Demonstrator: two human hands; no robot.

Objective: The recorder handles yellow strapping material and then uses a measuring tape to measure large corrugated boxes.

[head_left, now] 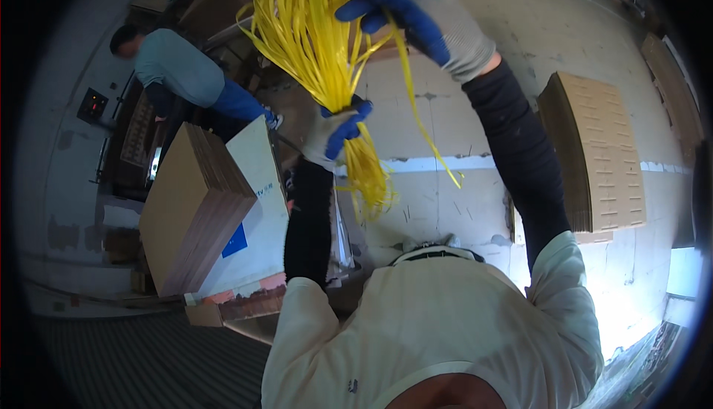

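Observation:
A thick bundle of yellow plastic twine [301, 30] is raised in front of me, its loops fanning out toward the far left. My left hand [336, 135], in a grey glove with blue coating, is closed round the narrow middle of the bundle. Loose tails dangle below that fist. At the bundle's far right side is my right hand [416, 15], gloved alike, its fingers curled over some strands. One long strand [413, 104] runs down from under this hand and hangs free. The grip of the right fingertips is partly hidden.
Left of me, a stack of flat cardboard [197, 212] sits on a pale board-topped table [249, 260]. Beyond it a person in a light top [178, 67] bends over equipment by the wall. Another cardboard stack [598, 153] stands at right on the concrete floor [475, 208].

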